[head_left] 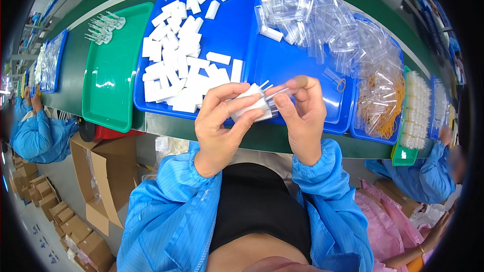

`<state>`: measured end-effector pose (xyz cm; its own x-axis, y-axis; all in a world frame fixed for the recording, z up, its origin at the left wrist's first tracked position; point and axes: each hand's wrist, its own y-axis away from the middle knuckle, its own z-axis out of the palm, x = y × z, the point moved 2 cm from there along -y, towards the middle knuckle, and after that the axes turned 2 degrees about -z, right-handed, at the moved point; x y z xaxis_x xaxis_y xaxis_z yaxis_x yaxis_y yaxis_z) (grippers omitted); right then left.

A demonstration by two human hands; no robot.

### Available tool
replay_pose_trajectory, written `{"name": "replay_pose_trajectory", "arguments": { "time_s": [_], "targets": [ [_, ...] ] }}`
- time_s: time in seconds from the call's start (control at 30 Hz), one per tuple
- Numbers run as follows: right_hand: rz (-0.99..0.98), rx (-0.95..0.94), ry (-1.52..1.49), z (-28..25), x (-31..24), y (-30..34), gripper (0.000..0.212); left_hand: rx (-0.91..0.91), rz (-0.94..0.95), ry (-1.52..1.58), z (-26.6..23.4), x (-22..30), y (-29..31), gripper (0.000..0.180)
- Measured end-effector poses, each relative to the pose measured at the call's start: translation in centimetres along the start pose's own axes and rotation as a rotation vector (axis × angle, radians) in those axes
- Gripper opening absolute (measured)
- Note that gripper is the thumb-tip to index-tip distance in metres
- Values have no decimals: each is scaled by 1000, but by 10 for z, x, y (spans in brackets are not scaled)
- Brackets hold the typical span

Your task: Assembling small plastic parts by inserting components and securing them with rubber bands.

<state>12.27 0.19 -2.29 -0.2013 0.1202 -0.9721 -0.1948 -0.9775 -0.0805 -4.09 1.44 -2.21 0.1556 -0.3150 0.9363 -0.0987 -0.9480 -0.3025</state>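
At the upper left, a green tray [108, 88] is holding a small cluster of thin-stemmed pieces [104, 28]. Right of it, a blue tray [232, 22] is carrying a big heap of loose white blocks [174, 65], so plenty seems to be waiting. In the middle of the frame, the left hand [219, 118] is curling around a white piece [256, 95], gripping it between thumb and fingers. Just beside, the right hand [305, 118] is closing thumb and fingertips on a clear piece [273, 96] at the white one's right end. This unit looks partway through; whether the two parts are fully joined, I cannot tell. At the upper right, clear plastic sleeves [322, 17] are lying in a deep pile, apparently much left to use, with orange bands [385, 103] resting among clear parts below. Farther right, a narrow green tray [403, 156] is bearing packed rows of white-and-clear pieces [416, 110], possibly finished work, though fingers aren't touching them.
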Motion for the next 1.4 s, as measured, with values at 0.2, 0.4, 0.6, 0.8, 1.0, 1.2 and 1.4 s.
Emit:
{"name": "replay_pose_trajectory", "arguments": {
  "time_s": [0.2, 0.4, 0.6, 0.8, 1.0, 1.2, 1.4],
  "targets": [
    [33, 74, -51, -7, -8, -5, 30, -112, -32, 177, -1, 4, -5, 37],
    [-15, 124, -38, -12, -18, -7, 32, -151, -230, 413, -12, -1, 1, 36],
    [-47, -44, 105, -11, -14, 4, 34, -130, -158, 258, -16, 1, 5, 34],
    [-106, -107, 82, -12, 0, 8, 35, -139, 38, 43, -15, 2, 10, 37],
    [-107, -195, 141, -25, -11, -1, 31, -317, 60, -27, -19, 12, -10, 42],
    [-180, -261, 251, -23, -19, 5, 30, -388, -132, 166, -4, 14, -8, 38],
    [-463, 1, 981, -61, -44, -33, 23, -308, -137, 169, -5, 8, -5, 37]
  ]
}}
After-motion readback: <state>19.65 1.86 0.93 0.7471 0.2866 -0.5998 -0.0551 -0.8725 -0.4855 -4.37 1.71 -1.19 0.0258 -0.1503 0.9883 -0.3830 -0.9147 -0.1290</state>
